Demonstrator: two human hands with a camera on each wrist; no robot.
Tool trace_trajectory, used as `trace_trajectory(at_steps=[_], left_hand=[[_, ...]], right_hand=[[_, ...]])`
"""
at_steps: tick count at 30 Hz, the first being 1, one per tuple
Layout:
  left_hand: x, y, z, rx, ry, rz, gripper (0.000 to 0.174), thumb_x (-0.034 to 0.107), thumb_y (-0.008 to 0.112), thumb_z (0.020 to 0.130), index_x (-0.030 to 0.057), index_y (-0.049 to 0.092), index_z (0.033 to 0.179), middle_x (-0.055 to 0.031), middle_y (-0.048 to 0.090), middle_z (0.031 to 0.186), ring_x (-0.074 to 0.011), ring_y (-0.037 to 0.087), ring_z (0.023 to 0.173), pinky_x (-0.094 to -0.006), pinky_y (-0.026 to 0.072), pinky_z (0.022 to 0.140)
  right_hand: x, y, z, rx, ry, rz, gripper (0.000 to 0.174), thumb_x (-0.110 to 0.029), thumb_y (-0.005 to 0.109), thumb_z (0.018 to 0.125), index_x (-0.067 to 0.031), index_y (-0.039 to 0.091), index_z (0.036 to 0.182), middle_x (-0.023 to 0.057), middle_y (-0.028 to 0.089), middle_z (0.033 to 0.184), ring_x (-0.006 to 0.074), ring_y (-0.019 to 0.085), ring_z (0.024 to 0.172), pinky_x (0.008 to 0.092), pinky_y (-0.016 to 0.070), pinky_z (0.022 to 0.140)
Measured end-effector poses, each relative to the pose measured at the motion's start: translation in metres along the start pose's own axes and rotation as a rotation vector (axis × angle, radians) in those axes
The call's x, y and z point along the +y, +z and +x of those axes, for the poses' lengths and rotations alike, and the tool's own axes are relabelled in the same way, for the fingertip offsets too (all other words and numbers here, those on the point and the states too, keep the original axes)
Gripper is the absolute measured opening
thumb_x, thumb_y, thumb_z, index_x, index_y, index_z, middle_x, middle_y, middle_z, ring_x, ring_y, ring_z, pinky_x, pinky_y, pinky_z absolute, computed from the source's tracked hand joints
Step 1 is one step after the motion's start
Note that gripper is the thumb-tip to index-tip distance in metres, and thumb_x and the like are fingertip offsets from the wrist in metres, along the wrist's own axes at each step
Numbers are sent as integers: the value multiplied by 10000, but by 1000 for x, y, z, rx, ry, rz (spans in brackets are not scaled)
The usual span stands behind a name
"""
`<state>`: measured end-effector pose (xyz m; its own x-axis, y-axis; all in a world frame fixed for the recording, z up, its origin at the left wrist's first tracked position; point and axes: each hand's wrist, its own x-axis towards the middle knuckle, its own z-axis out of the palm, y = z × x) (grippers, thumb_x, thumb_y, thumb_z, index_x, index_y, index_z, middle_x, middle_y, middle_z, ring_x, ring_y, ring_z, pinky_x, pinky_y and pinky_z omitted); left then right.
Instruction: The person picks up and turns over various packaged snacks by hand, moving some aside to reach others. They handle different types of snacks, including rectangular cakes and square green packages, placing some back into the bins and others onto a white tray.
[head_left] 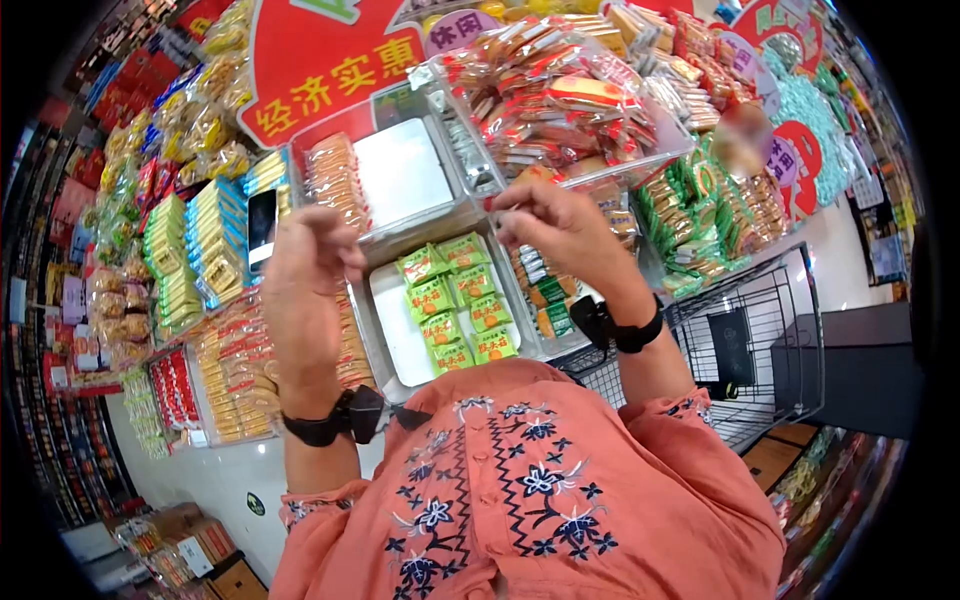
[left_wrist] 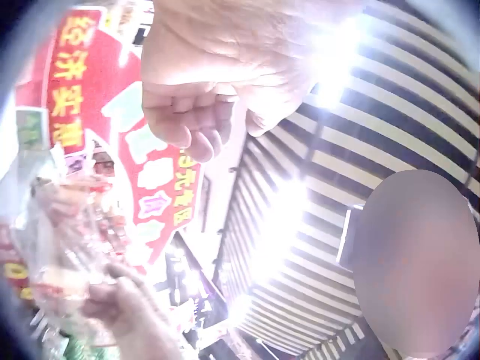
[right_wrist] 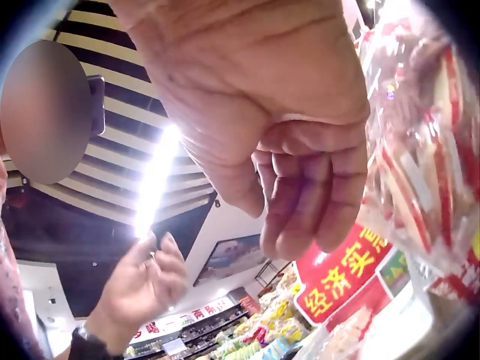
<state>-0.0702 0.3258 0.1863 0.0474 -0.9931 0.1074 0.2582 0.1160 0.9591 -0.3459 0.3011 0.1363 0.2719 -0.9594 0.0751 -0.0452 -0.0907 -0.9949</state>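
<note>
Both hands are raised over the snack bins. My left hand [head_left: 310, 300] hovers at the left of the bin with green square packets [head_left: 485, 312], its fingers loosely bent and holding nothing. In the left wrist view the left hand [left_wrist: 217, 82] shows its bent fingers with a bare palm. My right hand [head_left: 570, 228] is at the right, close to the tray of red-and-clear wrapped snacks [head_left: 590, 100]. Its fingers hang loosely curled with nothing in them, as the right hand [right_wrist: 277, 142] shows in the right wrist view. A dark phone-like slab [head_left: 262, 222] stands beside the left hand.
A bin [head_left: 405, 165] with brown packaged snacks [head_left: 338, 175] and a white base lies beyond the green packets. A red sign [head_left: 330, 80] rises behind it. At the right stands a wire shopping cart [head_left: 760, 340]. Green-wrapped snacks [head_left: 690, 215] fill another tray.
</note>
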Motion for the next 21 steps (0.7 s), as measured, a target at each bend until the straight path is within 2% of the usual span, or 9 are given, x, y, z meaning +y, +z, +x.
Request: trace_trajectory(at_steps=[2,5,8,9,12,13,19,21], left_hand=[[-31,-7,-2,-42,-143,23,293,296,453,1076,40,573,1153,-34,641,925,-111,588,777,-249,460,700],[-61,-14,-8,-89,-184,136,280,275,499,1057,36,573,1182,-37,644,936,-109,591,777,-242,466,690],[-70,-15,-11,-112,-257,107,279,270,532,1044,37,575,1192,-38,647,943,-105,593,779,-236,468,681],[-70,-14,-11,-112,-270,100,279,268,537,1041,37,576,1194,-37,648,945,-103,593,780,-235,469,679],[-72,-14,-8,-134,-298,92,287,257,546,1035,24,573,1201,-47,655,961,-98,599,795,-235,473,692],[-73,-14,-7,-142,-306,92,291,253,548,1034,18,571,1203,-52,658,967,-97,602,801,-236,475,699],[-76,-14,-9,-192,-344,121,286,248,557,1030,19,579,1200,-52,667,977,-91,605,804,-234,478,706],[-78,-14,-11,-196,-358,131,285,249,558,1030,21,584,1199,-49,668,978,-91,605,804,-234,478,707]], right_hand=[[-20,-14,-3,85,-8,-76,130,-106,630,959,3,639,1029,29,683,835,71,631,716,219,506,645],[-45,-36,-7,212,4,-125,125,-102,651,940,-2,648,1015,28,679,789,78,629,693,237,507,633],[-44,-71,1,484,-198,-504,146,-101,660,927,7,645,1025,45,678,805,95,631,694,259,509,636],[-36,-87,8,578,-229,-551,252,-124,684,909,14,634,1113,67,671,822,117,633,694,280,508,643],[-34,-108,18,635,-214,-631,372,-143,683,927,18,609,1254,13,627,812,73,567,708,230,468,654],[-32,-114,21,623,-184,-695,536,-211,729,901,24,559,1352,32,614,791,99,577,711,251,472,648],[-28,-122,35,577,-108,-876,662,-322,789,845,27,554,1356,46,608,734,126,575,668,291,458,614],[-28,-123,38,562,-82,-875,653,-369,798,816,20,595,1300,94,647,774,207,624,713,341,503,683]])
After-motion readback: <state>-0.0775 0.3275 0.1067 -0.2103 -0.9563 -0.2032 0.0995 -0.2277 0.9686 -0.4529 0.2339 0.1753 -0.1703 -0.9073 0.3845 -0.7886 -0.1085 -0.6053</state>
